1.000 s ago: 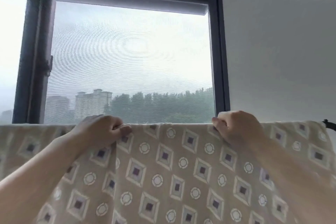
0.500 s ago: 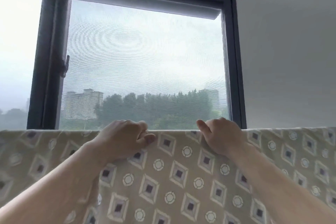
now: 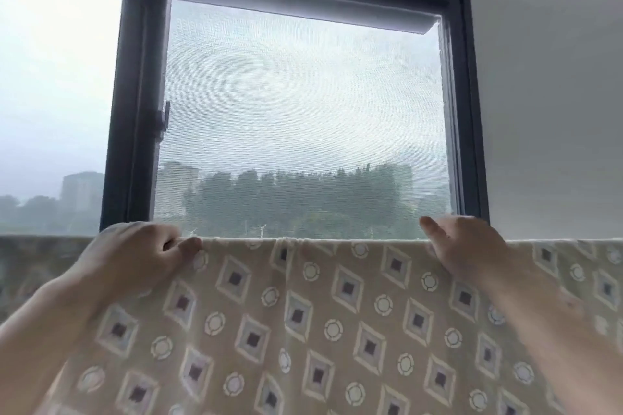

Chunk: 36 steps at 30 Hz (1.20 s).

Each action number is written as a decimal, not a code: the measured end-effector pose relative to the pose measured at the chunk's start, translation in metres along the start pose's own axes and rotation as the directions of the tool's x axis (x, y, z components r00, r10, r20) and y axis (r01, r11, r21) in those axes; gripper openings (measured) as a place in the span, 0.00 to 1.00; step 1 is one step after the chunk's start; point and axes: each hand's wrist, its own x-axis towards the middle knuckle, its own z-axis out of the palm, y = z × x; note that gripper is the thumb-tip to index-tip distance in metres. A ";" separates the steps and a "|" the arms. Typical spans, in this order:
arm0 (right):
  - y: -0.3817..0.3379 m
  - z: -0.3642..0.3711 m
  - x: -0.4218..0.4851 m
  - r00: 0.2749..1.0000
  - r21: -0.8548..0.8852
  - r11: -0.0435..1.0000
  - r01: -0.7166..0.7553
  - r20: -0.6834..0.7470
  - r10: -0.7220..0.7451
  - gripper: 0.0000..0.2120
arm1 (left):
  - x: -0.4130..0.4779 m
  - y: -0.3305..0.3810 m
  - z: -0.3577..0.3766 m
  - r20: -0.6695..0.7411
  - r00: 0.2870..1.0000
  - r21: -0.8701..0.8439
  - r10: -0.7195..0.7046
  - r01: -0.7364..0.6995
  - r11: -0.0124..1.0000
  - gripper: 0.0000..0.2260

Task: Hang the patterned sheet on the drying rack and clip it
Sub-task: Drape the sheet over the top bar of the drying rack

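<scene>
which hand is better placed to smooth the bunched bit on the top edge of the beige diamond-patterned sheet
Left, probably: the left hand pinches the sheet nearer its bunched edge than the right hand.

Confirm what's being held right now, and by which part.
The patterned sheet, by its top edge: the left hand pinches it, and the right hand curls over it further right.

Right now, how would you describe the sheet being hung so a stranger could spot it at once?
Start at the dark-framed window with the mesh screen; directly below it a wide cloth spans the view. That is the patterned sheet, its top edge held by the left hand and right hand. It alone is beige with diamonds and ringed circles.
</scene>
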 end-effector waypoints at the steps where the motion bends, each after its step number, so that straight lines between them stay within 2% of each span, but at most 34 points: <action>1: -0.021 0.002 0.002 0.998 0.009 0.998 0.055 -0.010 -0.055 0.31 | 0.001 -0.001 0.002 0.012 1.000 0.006 0.001 -0.001 1.000 0.23; 3: -0.076 0.010 0.003 0.974 0.062 0.972 0.228 -0.028 -0.227 0.22 | 0.004 -0.002 0.004 0.029 1.000 -0.004 -0.002 0.003 1.000 0.23; 5: -0.135 0.019 0.004 0.918 0.158 0.906 0.393 -0.015 -0.396 0.16 | 0.004 -0.002 0.006 0.025 1.000 -0.016 0.008 -0.008 1.000 0.22; 8: -0.189 0.032 0.005 0.864 0.222 0.854 0.471 0.076 -0.497 0.15 | 0.003 -0.002 0.007 0.000 0.998 -0.025 0.057 -0.057 0.998 0.21; 10: -0.194 0.036 0.008 0.869 0.209 0.865 0.455 0.105 -0.483 0.17 | 0.003 -0.004 0.005 -0.014 0.996 -0.061 0.085 -0.086 0.994 0.21; 13: -0.188 0.039 0.009 0.896 0.186 0.889 0.418 0.076 -0.437 0.19 | 0.003 -0.012 0.001 0.024 0.993 -0.040 0.115 -0.114 0.993 0.22; 17: -0.191 0.035 0.011 0.916 0.217 0.903 0.372 0.072 -0.395 0.25 | 0.005 -0.031 -0.006 0.029 0.990 -0.016 0.141 -0.141 0.990 0.32; 18: -0.193 0.035 0.009 0.914 0.212 0.902 0.375 0.076 -0.398 0.25 | 0.004 -0.036 -0.008 0.032 0.988 -0.035 0.152 -0.150 0.988 0.32; 21: -0.200 0.033 0.006 0.922 0.181 0.917 0.355 0.090 -0.375 0.27 | -0.001 -0.066 -0.013 0.036 0.991 -0.200 0.129 -0.120 0.972 0.20; 23: -0.200 0.032 0.004 0.942 0.133 0.946 0.296 0.123 -0.313 0.29 | -0.006 -0.110 -0.018 -0.038 0.997 -0.253 0.071 -0.079 0.964 0.19; 26: -0.207 0.032 0.003 0.963 0.079 0.976 0.204 0.162 -0.214 0.30 | -0.016 -0.203 -0.023 -0.100 0.992 -0.197 -0.081 0.060 0.979 0.23; 28: -0.223 0.035 0.002 0.968 0.062 0.984 0.166 0.182 -0.175 0.29 | -0.020 -0.243 -0.019 -0.061 0.991 -0.165 -0.119 0.107 0.980 0.26; 33: -0.312 0.053 -0.003 0.952 0.117 0.966 0.232 0.177 -0.250 0.23 | -0.024 -0.257 -0.021 -0.050 0.999 -0.045 -0.005 0.003 0.999 0.20; 36: -0.364 0.065 -0.004 0.934 0.068 0.945 0.320 0.142 -0.327 0.21 | -0.028 -0.260 -0.023 -0.056 0.995 -0.011 0.079 -0.080 0.997 0.19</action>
